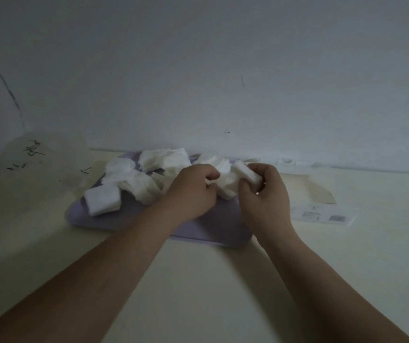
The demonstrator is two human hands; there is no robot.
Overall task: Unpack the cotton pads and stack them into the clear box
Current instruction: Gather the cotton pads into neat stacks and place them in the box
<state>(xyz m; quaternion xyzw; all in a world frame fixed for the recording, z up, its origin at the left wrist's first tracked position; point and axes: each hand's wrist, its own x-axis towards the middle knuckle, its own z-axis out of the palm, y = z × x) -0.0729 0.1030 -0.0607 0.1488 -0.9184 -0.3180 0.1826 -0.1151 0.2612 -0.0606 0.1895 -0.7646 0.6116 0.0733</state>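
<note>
Both bare arms reached across the pale table [198,280] to a lilac tray [198,226] that sat close to the wall. The cotton pads [134,184] lay loose on the tray in untidy white heaps, some in squared bundles, spread from its near left corner to its far edge. The left hand [193,191] hung over the middle of the tray with its fingers curled in, pinching pads from the heap just in front of it. The right hand [264,196], just beside it, gripped a small stack of pads [249,175] between thumb and curled fingers, tilted and a little above the heap. To the right of the tray a flat white packet [322,216] with a barcode lay on the table, and behind it a cream wrapper [309,188]. A crumpled clear bag [37,157] with dark marks sat off to the left by the wall. A pale object [285,162] lay along the wall at the far right; I could not tell whether it was the clear box.
</note>
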